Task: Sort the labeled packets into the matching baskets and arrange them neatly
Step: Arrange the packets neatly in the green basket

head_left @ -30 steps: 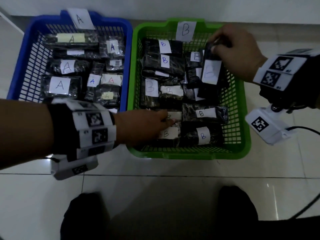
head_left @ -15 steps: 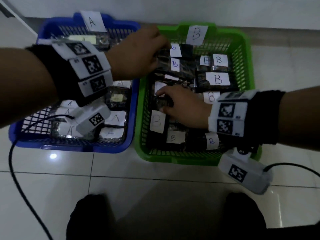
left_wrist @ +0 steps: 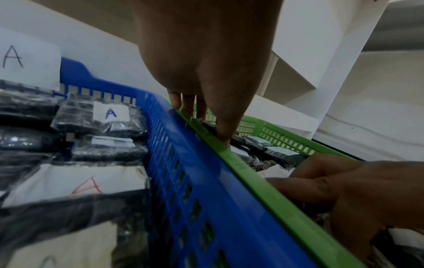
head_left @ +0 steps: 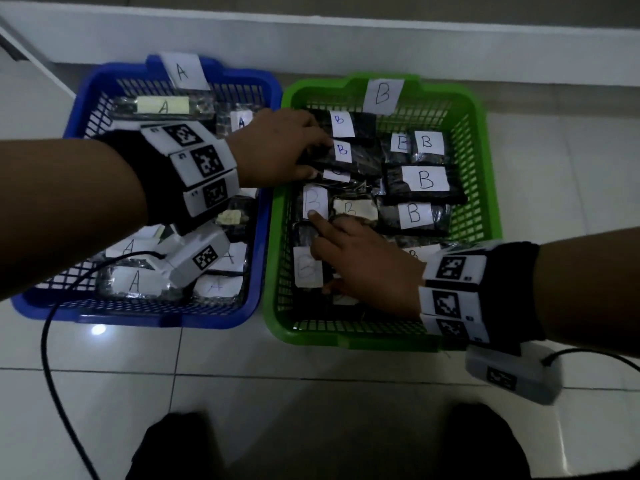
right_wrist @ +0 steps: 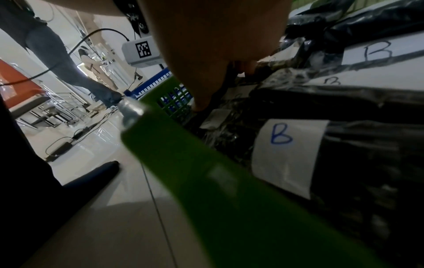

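Observation:
A blue basket (head_left: 266, 216) tagged A holds black packets with A labels. Beside it on the right, a green basket (head_left: 485, 188) tagged B holds black packets with B labels. My left hand (head_left: 317, 159) reaches over the blue basket and pinches a B packet (head_left: 360, 157) at the green basket's back left, fingers on top and thumb underneath. My right hand (head_left: 325, 252) lies on the packets at the front left, its straight index finger touching a B label (head_left: 313, 202). In the left wrist view the left hand (left_wrist: 206, 123) dips behind the green rim (left_wrist: 263, 190).
Both baskets stand side by side on a pale tiled floor (head_left: 311, 393), with a white wall base (head_left: 346, 39) behind them. A black cable (head_left: 52, 358) runs across the floor at the left. My dark shoes (head_left: 166, 448) are at the bottom edge.
My left hand went from the green basket's front to its back left and took hold of a B packet. The right hand left the back right packet and came to the front left.

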{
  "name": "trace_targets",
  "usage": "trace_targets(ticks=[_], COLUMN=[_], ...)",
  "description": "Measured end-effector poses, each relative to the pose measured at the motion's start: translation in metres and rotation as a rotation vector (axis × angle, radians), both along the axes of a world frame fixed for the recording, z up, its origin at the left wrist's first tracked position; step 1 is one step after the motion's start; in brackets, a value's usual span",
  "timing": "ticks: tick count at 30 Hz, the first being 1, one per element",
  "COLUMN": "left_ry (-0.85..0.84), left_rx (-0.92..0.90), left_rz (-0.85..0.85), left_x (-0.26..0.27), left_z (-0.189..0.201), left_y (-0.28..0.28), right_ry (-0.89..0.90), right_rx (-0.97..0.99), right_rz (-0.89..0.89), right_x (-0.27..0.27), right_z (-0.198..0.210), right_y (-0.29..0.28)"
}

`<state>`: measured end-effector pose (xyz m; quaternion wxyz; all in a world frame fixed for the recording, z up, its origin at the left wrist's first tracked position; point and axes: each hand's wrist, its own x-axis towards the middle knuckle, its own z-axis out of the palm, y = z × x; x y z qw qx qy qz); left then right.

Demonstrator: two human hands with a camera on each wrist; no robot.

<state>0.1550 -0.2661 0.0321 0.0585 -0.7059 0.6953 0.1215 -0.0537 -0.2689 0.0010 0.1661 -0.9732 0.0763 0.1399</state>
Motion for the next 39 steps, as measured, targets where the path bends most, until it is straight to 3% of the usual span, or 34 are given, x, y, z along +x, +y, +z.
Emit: trace_targets(ticks=[4, 7, 9, 11, 13, 15, 17, 21, 25, 28, 32, 35, 39], left_ry=[0.011, 0.122, 0.219, 0.297, 0.352, 0.373, 0.392, 0.477, 0.540, 0.335, 0.127, -0.001, -0.125], left_rx=[-0.028, -0.067, -0.095, -0.109, -0.123, -0.135, -0.143, -0.180, -0.097, -0.159, -0.187, -0.106, -0.016], left_rz=[0.045, 0.096, 0.131, 0.175, 0.205, 0.196, 0.177, 0.149, 0.115, 0.125, 0.191, 0.145, 0.079], left_x=[-0.003, -0.003, 0.000, 0.004, 0.006, 0.003, -0.004, -0.022, -0.030, -0.018, 0.004, 0.013, 0.014], left_z=[-0.002, -0.001, 0.004, 0.010, 0.014, 0.016, 0.017, 0.014, 0.010, 0.001, -0.002, -0.003, -0.009], left_y=[-0.004, -0.005, -0.004, -0.002, 0.002, 0.007, 0.010, 0.009, 0.003, -0.008, -0.027, -0.038, -0.040], right_ry=[0.005, 0.031, -0.059, -0.300, -0.499, -0.557, -0.443, -0.100, 0.181, 0.456, 0.694, 0.756, 0.685], right_rx=[-0.028, 0.075, 0.261, 0.325, 0.253, 0.121, 0.103, 0.242, 0.341, 0.413, 0.252, 0.170, 0.127], right_rz=[0.025, -0.030, -0.199, -0.419, -0.631, -0.742, -0.731, -0.534, -0.531, -0.448, -0.266, -0.172, -0.132], right_x=[-0.003, -0.002, 0.001, 0.003, 0.004, 0.005, 0.006, 0.009, 0.000, -0.010, -0.022, -0.028, -0.029], right_z=[0.001, 0.010, 0.015, 0.017, 0.019, 0.022, 0.029, 0.051, 0.061, 0.059, 0.052, 0.046, 0.048], right_y=[-0.004, -0.011, -0.021, -0.034, -0.052, -0.071, -0.091, -0.115, -0.128, -0.134, -0.126, -0.118, -0.115])
